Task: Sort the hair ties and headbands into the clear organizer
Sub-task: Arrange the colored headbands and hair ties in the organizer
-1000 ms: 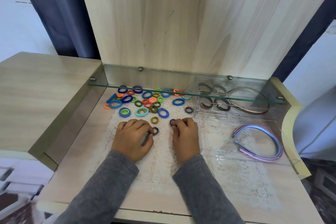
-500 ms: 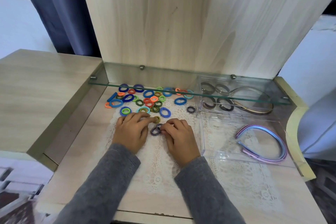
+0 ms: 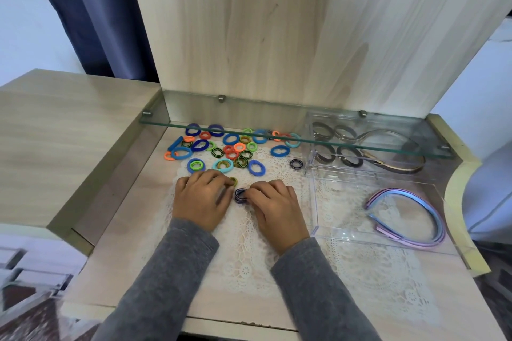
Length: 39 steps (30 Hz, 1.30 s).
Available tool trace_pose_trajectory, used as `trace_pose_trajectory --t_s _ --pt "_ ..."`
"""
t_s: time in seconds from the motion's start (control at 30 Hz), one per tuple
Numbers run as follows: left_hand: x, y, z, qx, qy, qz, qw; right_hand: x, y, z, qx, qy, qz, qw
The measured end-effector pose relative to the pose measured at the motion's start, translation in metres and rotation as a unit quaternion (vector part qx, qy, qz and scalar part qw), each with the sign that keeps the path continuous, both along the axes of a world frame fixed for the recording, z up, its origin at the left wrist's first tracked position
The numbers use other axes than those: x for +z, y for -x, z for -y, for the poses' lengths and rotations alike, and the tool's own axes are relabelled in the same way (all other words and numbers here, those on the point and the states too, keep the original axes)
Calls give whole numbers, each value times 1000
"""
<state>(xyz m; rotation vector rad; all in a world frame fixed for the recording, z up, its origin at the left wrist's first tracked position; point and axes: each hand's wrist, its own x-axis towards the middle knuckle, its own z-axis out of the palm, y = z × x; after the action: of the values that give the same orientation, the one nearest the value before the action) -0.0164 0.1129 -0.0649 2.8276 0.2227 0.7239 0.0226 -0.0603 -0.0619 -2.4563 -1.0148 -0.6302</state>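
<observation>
Soft, bright daylight fills the view evenly, cool blue on the white walls [image 3: 25,36] at both sides; the left grip [image 3: 202,198] and right grip [image 3: 273,207] throw only faint shadows onto the lace doily [image 3: 360,271] on the surface [image 3: 116,257]. The glass shelf [image 3: 277,137] has a green-lit front edge and the clear organizer [image 3: 314,202] carries small glints along its walls. The dark hair ties [image 3: 240,195] pinched by the right grip look crisp, while wide-angle bending curves the edges and the lower left corner smears into blur.

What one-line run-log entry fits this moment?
left hand: touches olive hair tie | right hand: pinches dark striped hair ties | clear organizer: pastel headbands inside | coloured hair ties: loose outside
</observation>
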Motion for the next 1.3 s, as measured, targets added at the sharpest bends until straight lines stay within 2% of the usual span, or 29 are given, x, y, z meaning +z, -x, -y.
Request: trace_pose_trajectory --t_s 0.33,0.47,0.6,0.8,1.0,1.17,1.3 --pt "-2 9 3 27 14 -3 1000 2 1 -2 -9 21 -7 1000" --pt "-1 9 3 23 23 1 999 7 3 -1 -25 -6 -38 999" --pt "0 9 3 17 29 2 999 9 -2 -3 -98 -67 -104 987" --pt "-1 9 1 8 41 1 999 14 -14 -15 -244 -20 -228 942" --pt "4 13 4 9 42 27 999 11 -31 -23 -288 -14 -219 932" --pt "8 15 6 -61 49 72 994 6 -27 -22 -240 -89 -168 952" --pt "6 14 6 -119 53 70 989 6 -25 -19 -183 -85 -150 968"
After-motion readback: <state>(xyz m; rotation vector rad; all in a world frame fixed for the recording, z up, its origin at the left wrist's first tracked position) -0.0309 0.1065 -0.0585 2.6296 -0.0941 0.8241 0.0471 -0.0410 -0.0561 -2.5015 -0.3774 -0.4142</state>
